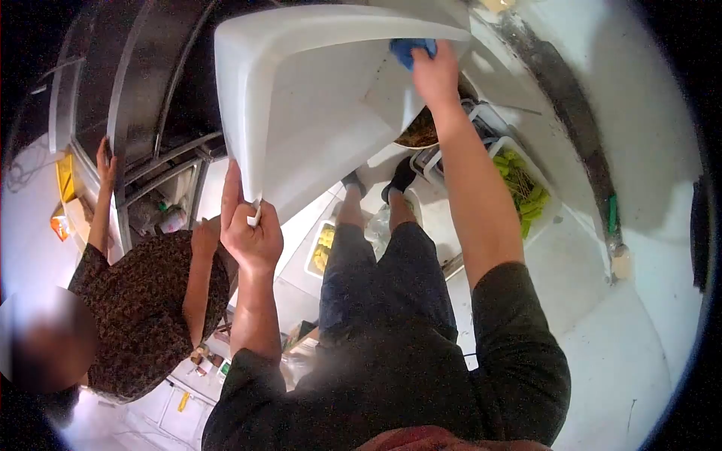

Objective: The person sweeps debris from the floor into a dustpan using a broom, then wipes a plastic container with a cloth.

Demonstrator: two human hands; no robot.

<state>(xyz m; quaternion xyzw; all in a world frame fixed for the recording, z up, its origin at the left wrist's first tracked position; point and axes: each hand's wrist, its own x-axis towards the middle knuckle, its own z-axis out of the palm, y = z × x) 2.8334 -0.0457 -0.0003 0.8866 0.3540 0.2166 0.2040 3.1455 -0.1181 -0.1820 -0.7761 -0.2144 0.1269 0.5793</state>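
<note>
A large white plastic tub [323, 128] is held up in front of me, tilted so that its inside faces me. My left hand [252, 233] is closed on its lower left rim, with the index finger stretched along the outside. A small pale stick-like piece [256, 213] shows between those fingers; I cannot tell what it is. Wrapped in my right hand [436, 75] is a blue cloth [411, 51], pressed to the inside of the tub near the upper right rim. Part of the cloth is hidden by the hand.
A person in a patterned top [143, 316] is close on my left, one arm reaching toward dark metal cabinets [143, 90]. On the floor stand a white crate of green skewered food [519, 184] and a small tray of yellow pieces [322, 248]. A wall curves along the right.
</note>
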